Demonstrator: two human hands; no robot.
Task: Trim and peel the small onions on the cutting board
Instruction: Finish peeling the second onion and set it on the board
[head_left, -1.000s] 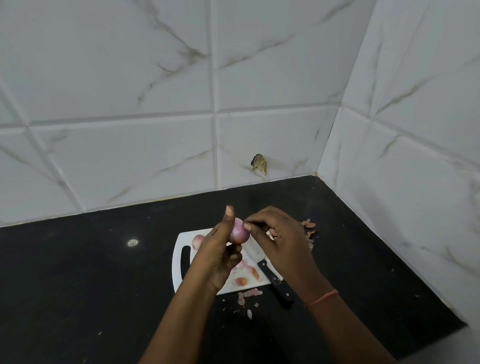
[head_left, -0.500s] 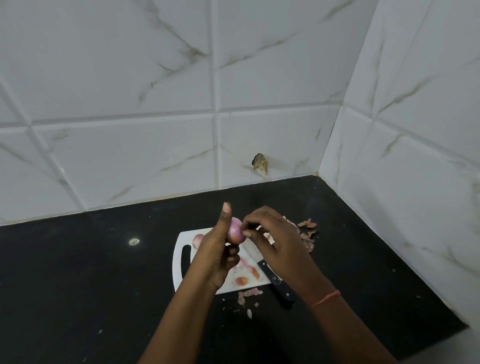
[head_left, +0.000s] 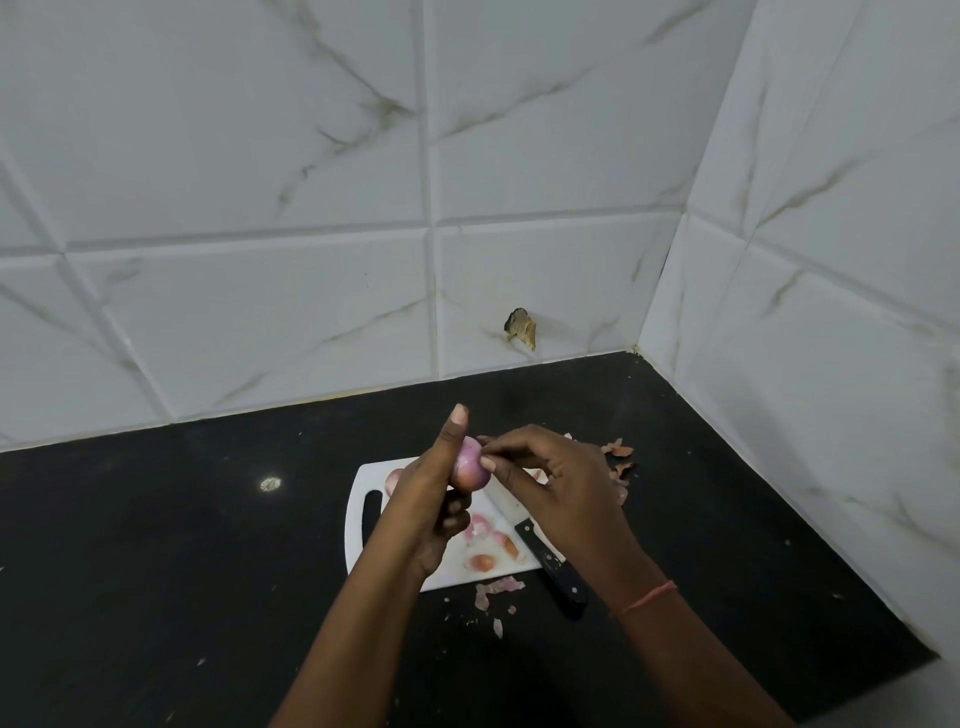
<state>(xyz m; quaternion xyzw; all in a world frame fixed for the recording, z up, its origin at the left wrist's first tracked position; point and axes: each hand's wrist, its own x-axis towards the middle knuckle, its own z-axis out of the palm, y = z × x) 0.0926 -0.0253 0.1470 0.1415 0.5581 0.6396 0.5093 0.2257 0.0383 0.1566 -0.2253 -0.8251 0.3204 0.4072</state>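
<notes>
Both hands are up above the cutting board (head_left: 358, 540), working one onion. Left hand (head_left: 431, 499) grips the small pink onion (head_left: 470, 465) from its left side, thumb sticking straight up past it, lower fingers curled in under it. Right hand (head_left: 561, 493) comes in from the right, fingertips (head_left: 488, 462) pinching at the onion's right face, thumb and forefinger tips on the surface; whether a strip of skin sits between them I can't tell, too small. Onion is held off the board, over its far half.

Cutting board is white plastic with a slot handle on its left end, lying flat on the black tabletop (head_left: 182, 545). On the board: another small onion (head_left: 394, 479) at the far-left corner, mostly hidden behind the left hand, and a few pink-orange onion pieces (head_left: 488, 545) on the near half, below the hands.

Knife (head_left: 550, 564) lies diagonally across the board's near-right corner, black riveted handle hanging off onto the tabletop, blade running up under the right hand.

Peel scraps (head_left: 498, 587) sit on the tabletop just off the board's near edge, with smaller flecks nearer the camera. Second pile of brownish dry skins (head_left: 621, 457) is on the tabletop beyond the right hand, just off the board's right end.

Orange thread band (head_left: 647, 597) on the right wrist. White marble-pattern tile wall (head_left: 260, 260) behind and to the right, with a chipped hole (head_left: 521, 328) in one tile above the tabletop line.
</notes>
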